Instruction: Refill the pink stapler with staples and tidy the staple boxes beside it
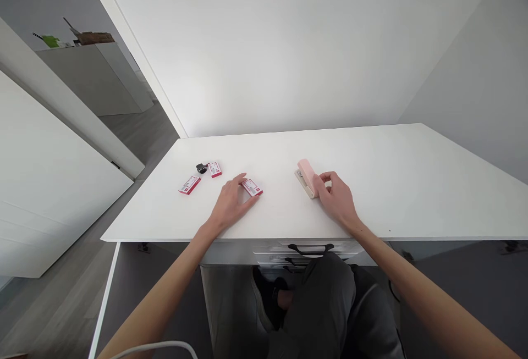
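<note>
Pink stapler [306,177] lies mid-desk [412,183], the right hand [336,198] curled around its near end. The left hand [231,205] rests open, fingertips touching a red staple box [251,187] (more boxes [190,185] lie further left).

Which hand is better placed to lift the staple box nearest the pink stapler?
Probably the left hand: its fingertips touch that staple box, while the right hand is wrapped around the stapler.
</note>
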